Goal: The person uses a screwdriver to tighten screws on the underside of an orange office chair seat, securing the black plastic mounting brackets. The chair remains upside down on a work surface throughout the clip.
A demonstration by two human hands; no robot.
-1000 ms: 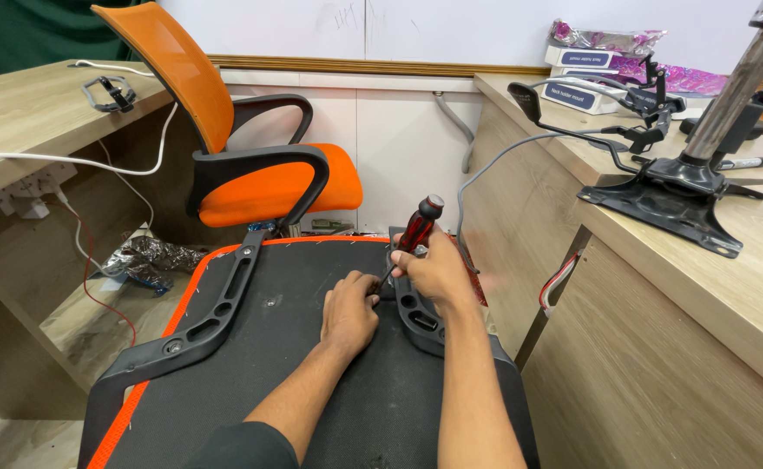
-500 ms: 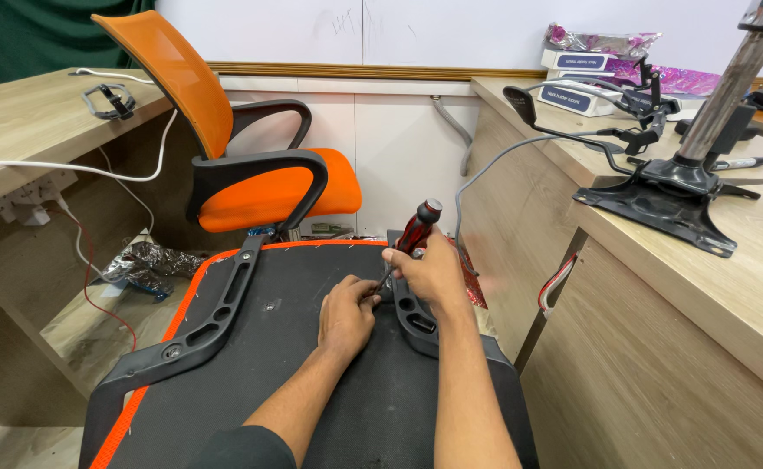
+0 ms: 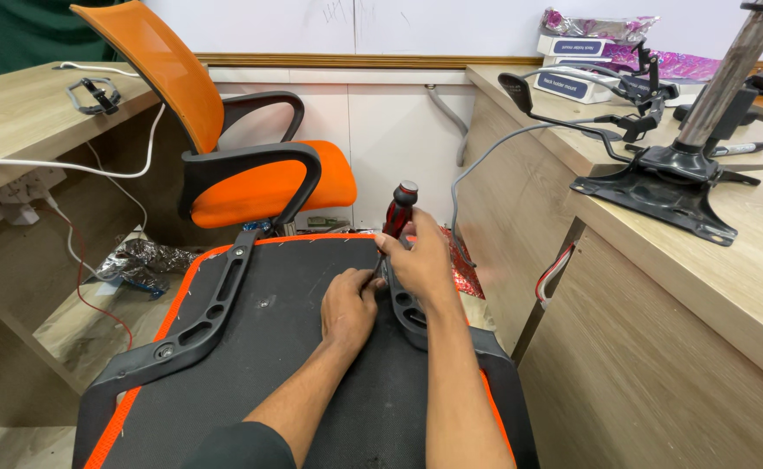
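While the right hand grips the stiff, light screwdriver by its ribbed red handle, the left hand pinches its shaft near the rigid black armrest bracket

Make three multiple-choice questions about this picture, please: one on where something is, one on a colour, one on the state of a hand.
1. Where does the black metal chair base lie?
A. On the wooden desk at the right
B. On the floor under the left desk
C. On the seat of the orange chair

2. What colour is the handle of the screwdriver?
A. Yellow and green
B. Red and black
C. All blue

3. What is the right hand doing?
A. Resting open on the desk
B. Holding a white cable
C. Gripping the screwdriver

Answers:
1. A, the base stands on the right desk top with its column rising from it.
2. B, the handle is red with black parts.
3. C, its fingers close round the tool over the upturned seat, while the left hand rests beside the tip.
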